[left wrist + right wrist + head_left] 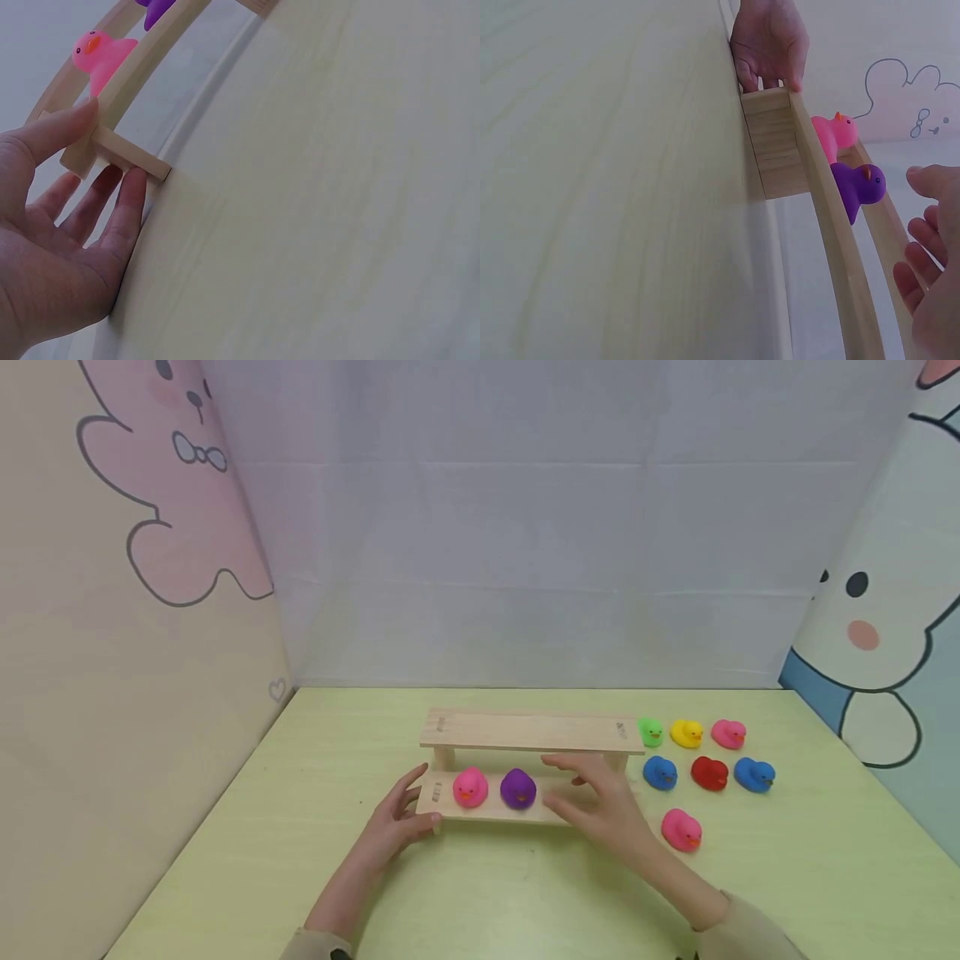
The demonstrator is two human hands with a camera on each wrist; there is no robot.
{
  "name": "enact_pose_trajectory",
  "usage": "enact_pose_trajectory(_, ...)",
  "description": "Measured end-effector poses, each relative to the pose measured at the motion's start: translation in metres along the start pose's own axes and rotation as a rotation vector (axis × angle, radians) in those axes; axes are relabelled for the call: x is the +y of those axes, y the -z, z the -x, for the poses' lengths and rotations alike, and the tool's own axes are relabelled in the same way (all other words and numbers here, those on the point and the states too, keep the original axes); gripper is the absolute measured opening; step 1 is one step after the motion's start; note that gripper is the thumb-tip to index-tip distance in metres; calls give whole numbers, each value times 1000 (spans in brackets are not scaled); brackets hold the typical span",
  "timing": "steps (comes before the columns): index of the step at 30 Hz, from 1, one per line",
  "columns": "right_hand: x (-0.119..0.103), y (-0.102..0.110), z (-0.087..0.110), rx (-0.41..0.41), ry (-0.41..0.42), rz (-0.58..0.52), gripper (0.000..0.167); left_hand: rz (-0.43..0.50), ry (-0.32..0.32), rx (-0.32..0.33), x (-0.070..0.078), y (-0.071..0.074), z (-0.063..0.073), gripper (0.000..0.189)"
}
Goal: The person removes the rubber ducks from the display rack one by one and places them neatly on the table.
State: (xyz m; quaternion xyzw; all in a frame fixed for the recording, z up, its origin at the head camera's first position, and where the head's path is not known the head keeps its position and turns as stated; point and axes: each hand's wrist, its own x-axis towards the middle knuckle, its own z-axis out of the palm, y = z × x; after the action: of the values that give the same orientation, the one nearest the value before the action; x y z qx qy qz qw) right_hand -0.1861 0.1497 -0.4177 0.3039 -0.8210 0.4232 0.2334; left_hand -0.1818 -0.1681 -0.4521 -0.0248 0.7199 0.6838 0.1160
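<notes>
Two hands at a two-tier pale wooden shelf near the middle of a light green table.

The left hand touches the lower tier's left end, fingers straight and slightly apart. A pink rubber duck and purple rubber duck sit on it. The right hand hovers with fingers loosely spread, holding nothing; bare shelf lies beneath.

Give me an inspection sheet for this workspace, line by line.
Surface: pale green table.
Job's things: two-tier wooden rack; pink duck and purple duck on its lower tier.
Clutter: seven loose ducks to the rack's right, among them a green duck and a red duck.
Hands: left hand touches the rack's left end; right hand open at the lower tier, holding nothing.
Cables: nothing seen.
Surroundings: cartoon-printed side panels, plain back wall.
</notes>
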Motion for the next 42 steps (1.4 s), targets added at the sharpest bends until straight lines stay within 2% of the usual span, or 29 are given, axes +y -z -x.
enact_pose_trajectory(4, 2, -12, -2, -60, 2, -65, 52, 4, -3, -14, -2, 2, 0, 75)
enact_pose_trajectory(12, 2, -22, -7, -139, -139, -122, 51, -6, 6, -58, -2, 5, -3, 74)
enact_pose_trajectory(18, 2, -24, -8, -188, -187, -116, 48, 0, 0, -74, 0, 6, -3, 75)
enact_pose_trajectory(23, 0, -26, -7, -195, -234, -97, 43, 3, -9, -76, -1, 6, -3, 74)
enact_pose_trajectory(29, -3, -26, -7, -198, -295, -89, 41, -3, 12, -44, -2, 4, -3, 73)
enact_pose_trajectory(42, -5, -25, -6, -192, -292, -101, 41, -2, 18, -35, -3, 3, -2, 73)
